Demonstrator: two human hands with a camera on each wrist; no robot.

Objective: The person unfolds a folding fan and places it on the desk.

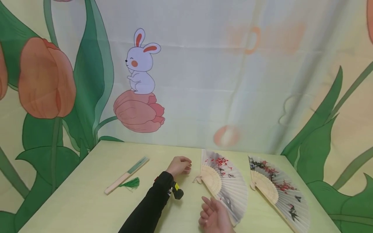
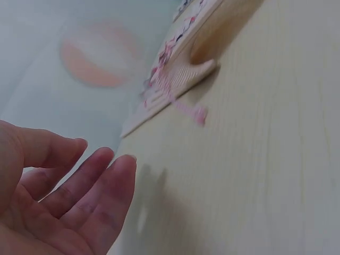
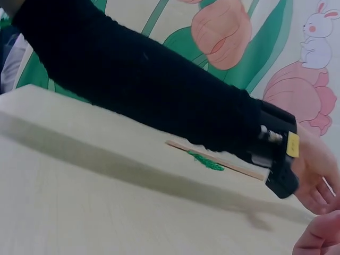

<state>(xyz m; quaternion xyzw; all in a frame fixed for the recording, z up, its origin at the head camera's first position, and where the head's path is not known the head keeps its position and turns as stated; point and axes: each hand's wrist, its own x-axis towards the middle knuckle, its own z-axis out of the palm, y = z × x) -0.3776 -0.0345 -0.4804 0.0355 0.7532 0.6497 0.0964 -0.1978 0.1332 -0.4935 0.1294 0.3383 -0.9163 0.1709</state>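
Note:
My left hand (image 1: pixel 179 165) hovers over the table, just left of an open folding fan (image 1: pixel 214 181) with red blossoms on pale pleats. In the left wrist view, its fingers (image 2: pixel 114 186) are loosely bent with nothing between them, and the fan's ribs (image 2: pixel 186 74) lie beyond the fingertips. My right hand (image 1: pixel 215 215) is palm up in front of that same fan, overlapping its lower part in the head view, fingers relaxed and holding nothing. Only part of the right hand (image 3: pixel 321 234) shows at the corner of the right wrist view.
A second open folding fan (image 1: pixel 275 191), with blossoms and birds, lies farther right. On the left is a closed folding fan (image 1: pixel 122 178) with a green tassel (image 1: pixel 131 183). A printed cloth (image 1: pixel 186 71) hangs behind the table (image 1: pixel 73 200).

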